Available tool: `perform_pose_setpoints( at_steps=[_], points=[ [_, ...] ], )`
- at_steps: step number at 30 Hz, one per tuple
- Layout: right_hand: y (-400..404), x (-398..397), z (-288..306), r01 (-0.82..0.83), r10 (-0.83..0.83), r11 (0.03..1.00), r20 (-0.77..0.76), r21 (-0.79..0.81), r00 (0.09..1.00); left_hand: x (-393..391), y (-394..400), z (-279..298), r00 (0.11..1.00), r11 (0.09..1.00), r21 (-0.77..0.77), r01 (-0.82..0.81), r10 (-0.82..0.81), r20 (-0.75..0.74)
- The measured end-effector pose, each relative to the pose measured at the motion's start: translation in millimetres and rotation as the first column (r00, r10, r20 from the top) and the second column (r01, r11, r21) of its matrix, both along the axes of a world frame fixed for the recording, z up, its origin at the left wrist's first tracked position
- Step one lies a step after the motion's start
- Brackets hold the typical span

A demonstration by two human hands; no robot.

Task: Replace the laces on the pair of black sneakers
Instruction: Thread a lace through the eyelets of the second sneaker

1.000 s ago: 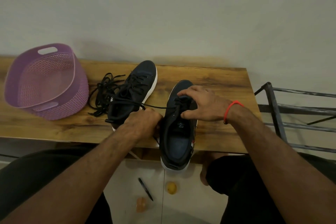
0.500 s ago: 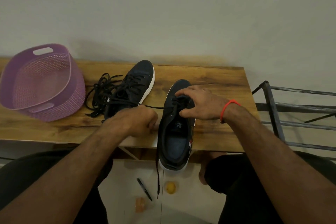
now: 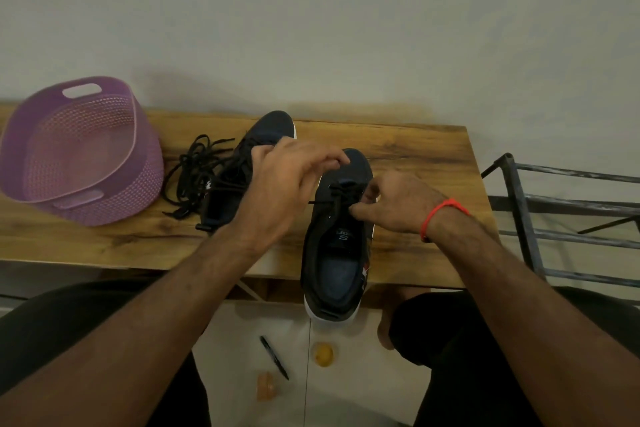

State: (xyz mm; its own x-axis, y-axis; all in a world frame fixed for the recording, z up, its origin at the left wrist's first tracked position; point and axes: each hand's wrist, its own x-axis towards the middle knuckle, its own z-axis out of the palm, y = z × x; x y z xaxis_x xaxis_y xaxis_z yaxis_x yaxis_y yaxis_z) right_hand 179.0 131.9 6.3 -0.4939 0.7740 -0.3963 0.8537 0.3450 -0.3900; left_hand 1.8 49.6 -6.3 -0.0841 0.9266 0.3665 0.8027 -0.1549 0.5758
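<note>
1. On the floor nearest the person lie a black pen [image 3: 274, 357], a small yellow object [image 3: 323, 353] and a pale orange one [image 3: 267, 389], all near one another
2. The near sneaker [image 3: 337, 236] lies lengthwise on the wooden table [image 3: 415, 156], its heel hanging over the front edge toward the person and its toe pointing away toward the wall
3. The right hand [image 3: 398, 203], with a red band [image 3: 440, 217] at the wrist, pinches the black lace [image 3: 334, 196] at the eyelets on the shoe's right side
4. The left hand [image 3: 291, 180] is raised over the shoe's left side, thumb and forefinger pressed together; whether they hold a lace end I cannot tell
5. The second sneaker [image 3: 249, 163] lies just to the left, partly behind that hand, toe also pointing to the wall, slightly angled right
6. A loose tangle of black laces [image 3: 194, 177] lies beside it
7. At the far left a purple perforated basket [image 3: 79, 152] is tipped toward the person, with nothing visible inside
8. A metal rack [image 3: 561, 215] stands right of the table
</note>
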Motion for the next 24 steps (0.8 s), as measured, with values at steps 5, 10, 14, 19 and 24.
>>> perform_pose_setpoints(
  at_steps=[5,10,14,19,24],
  points=[
    [2.6,0.2,5.7,0.036,-0.045,0.994,-0.089,-0.102,0.995,8.0,0.4,-15.5,1.0,0.998,-0.058,0.011,-0.01,0.028],
    [6.7,1.6,1.5,0.08,-0.112,0.979,-0.167,-0.187,0.98,12.7,1.7,-12.0,0.986,0.99,-0.141,-0.001,0.025,0.166],
    [11.3,1.8,-0.1,0.122,-0.181,0.96,-0.228,-0.251,0.957,14.2,0.3,-24.8,0.999,0.981,-0.195,-0.024,0.027,0.017],
    [14.0,0.3,-1.3,0.148,-0.235,0.941,-0.273,-0.305,0.933,22.9,-1.0,-29.3,0.994,0.959,-0.263,-0.103,0.11,0.012],
    [13.1,0.6,-0.3,0.148,-0.258,0.926,-0.298,-0.346,0.919,26.9,-0.6,-35.9,0.99,0.947,-0.291,-0.139,0.125,-0.067]
  ],
)
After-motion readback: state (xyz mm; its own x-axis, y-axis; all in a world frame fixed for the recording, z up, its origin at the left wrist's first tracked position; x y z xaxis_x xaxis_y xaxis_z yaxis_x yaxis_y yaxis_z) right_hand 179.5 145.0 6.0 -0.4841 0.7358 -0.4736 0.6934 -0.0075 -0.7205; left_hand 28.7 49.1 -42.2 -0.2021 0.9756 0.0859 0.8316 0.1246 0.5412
